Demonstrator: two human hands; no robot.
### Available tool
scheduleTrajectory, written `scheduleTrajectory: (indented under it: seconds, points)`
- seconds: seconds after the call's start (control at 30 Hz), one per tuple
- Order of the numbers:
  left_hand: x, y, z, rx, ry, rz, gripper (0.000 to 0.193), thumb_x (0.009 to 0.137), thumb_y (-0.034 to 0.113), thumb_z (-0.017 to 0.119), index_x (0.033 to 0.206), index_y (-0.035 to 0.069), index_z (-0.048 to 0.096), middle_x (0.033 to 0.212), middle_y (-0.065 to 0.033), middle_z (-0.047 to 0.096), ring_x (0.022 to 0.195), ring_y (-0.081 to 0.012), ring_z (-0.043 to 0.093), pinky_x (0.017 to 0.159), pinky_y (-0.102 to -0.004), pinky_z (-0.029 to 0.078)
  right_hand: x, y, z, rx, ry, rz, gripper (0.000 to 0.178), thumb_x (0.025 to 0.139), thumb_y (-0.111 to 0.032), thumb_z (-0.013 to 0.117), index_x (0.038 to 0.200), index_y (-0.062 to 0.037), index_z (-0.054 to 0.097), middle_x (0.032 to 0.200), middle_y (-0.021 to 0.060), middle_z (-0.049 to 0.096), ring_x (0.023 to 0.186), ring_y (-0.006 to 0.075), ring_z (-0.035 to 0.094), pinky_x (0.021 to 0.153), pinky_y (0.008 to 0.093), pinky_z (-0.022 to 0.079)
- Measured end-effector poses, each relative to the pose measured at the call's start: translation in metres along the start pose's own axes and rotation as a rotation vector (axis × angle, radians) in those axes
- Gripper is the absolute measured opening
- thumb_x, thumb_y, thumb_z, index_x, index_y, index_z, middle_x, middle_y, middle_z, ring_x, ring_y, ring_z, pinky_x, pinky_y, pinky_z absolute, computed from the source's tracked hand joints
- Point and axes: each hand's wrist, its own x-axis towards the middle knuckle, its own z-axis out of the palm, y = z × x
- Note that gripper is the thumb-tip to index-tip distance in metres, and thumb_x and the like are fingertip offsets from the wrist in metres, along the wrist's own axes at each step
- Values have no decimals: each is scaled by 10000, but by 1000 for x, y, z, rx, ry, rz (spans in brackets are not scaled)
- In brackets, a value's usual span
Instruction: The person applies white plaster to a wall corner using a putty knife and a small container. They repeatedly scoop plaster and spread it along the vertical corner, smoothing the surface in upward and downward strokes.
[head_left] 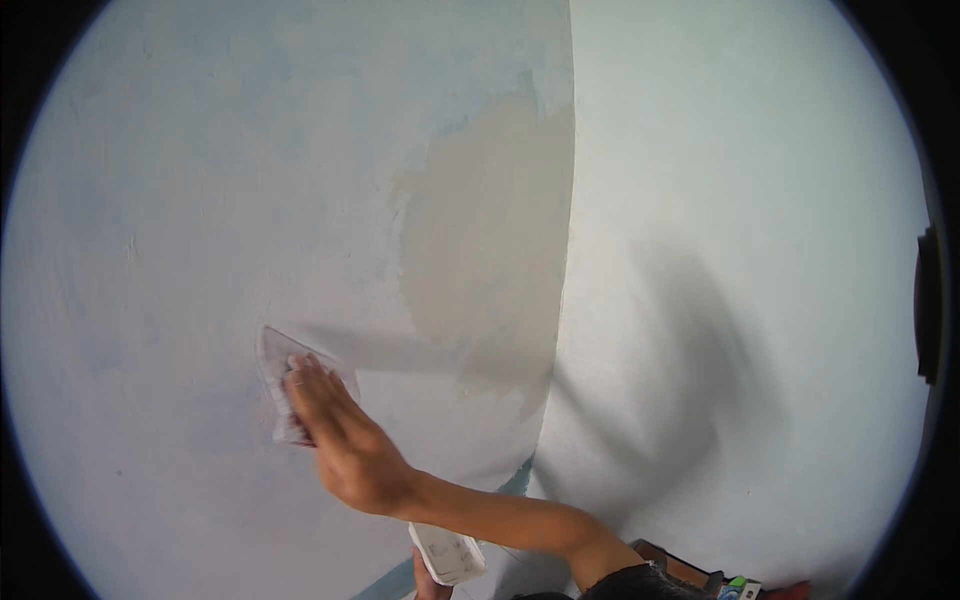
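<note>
My right hand point(350, 450) reaches across to the left and presses a thin, flat, pale piece point(275, 355) against the wall point(200, 200). This piece has straight edges and pointed corners, with whitish smears on it. My fingers lie over its face and partly cover it, so its exact kind is hard to make out. Low in the view, below my right forearm, my left hand point(430, 582) grips a shallow white tray point(448, 556) with whitish residue inside. Only part of that hand shows.
A beige-grey patch point(485, 220) marks the wall beside the corner. To the right stands a whiter wall point(740, 150) carrying my shadow. Down at the lower right lie a brown box-like thing point(675, 565) and a small green-and-white item point(738, 587). A blue-green strip point(518, 480) runs along the wall's bottom.
</note>
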Motion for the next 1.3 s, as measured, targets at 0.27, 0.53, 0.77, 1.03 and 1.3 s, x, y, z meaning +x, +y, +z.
scheduleTrajectory:
  seconds: [0.27, 0.53, 0.77, 1.03, 1.3]
  points:
    - [-6, 0, 16, -34, 12, -1, 611, 1014, 570, 411, 1417, 115, 481, 1363, -98, 583, 1225, -303, 586, 1035, -496, 490, 86, 103, -202, -440, 683, 299, 236, 851, 48, 468, 1042, 72, 604, 866, 258, 640, 840, 420, 638, 768, 442, 492]
    - [-12, 13, 38, -79, -77, 11, 589, 1017, 556, 379, 1411, 133, 492, 1357, -85, 584, 1231, -308, 576, 1042, -520, 467, 165, 147, -207, -613, 559, 310, 485, 767, 72, 507, 1245, 75, 587, 1095, 293, 670, 1019, 451, 643, 877, 499, 500]
    - [-10, 4, 37, -166, -139, -5, 572, 1019, 543, 352, 1406, 149, 501, 1352, -74, 585, 1235, -312, 566, 1048, -541, 447, 87, 15, -47, -309, 80, -181, 594, 916, 25, 473, 1462, 160, 281, 1453, 379, 385, 1368, 531, 374, 1140, 576, 325]
    - [-48, 18, 50, -293, -44, -5, 487, 993, 434, 399, 1341, 134, 560, 1311, -78, 606, 1208, -333, 581, 1039, -582, 443, 84, 10, -142, -455, 506, 139, 98, 899, 2, 542, 923, 86, 587, 788, 222, 644, 689, 370, 633, 593, 425, 482]
    - [-57, 31, 50, -281, -26, -30, 475, 982, 421, 412, 1307, 120, 583, 1256, -79, 641, 1168, -325, 611, 1019, -556, 471, 180, 127, -266, -635, 617, 415, 286, 807, 17, 493, 1048, 65, 639, 902, 296, 659, 888, 451, 645, 786, 486, 495]
